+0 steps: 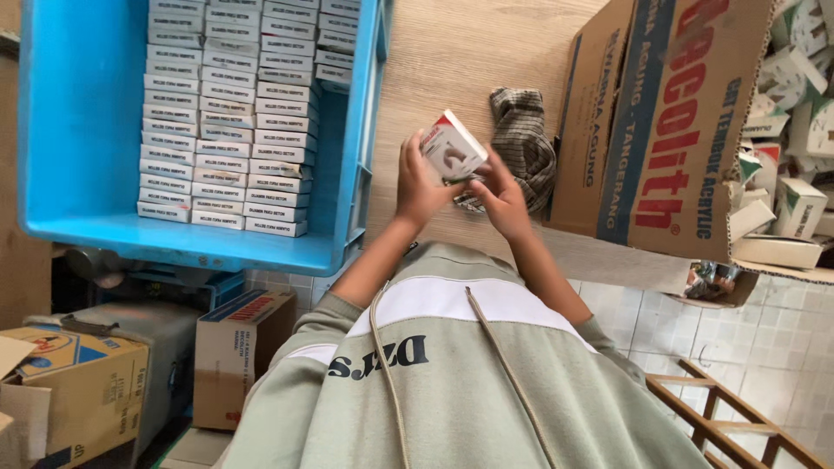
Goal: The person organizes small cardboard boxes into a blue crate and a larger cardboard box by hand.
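Note:
A small white carton (453,149) with a red edge is held up over the wooden table (452,52) by both hands. My left hand (417,184) grips its left side, fingers wrapped on the end. My right hand (502,195) holds the lower right corner from below. To the left, a blue plastic crate (82,130) holds three neat columns of several identical white cartons (230,113) lying flat.
A checked cloth (524,143) lies on the table just right of the hands. A large open cardboard box (669,130) on the right is full of loose white cartons (786,130). Cardboard boxes (234,356) stand on the tiled floor; a wooden frame (730,421) is at lower right.

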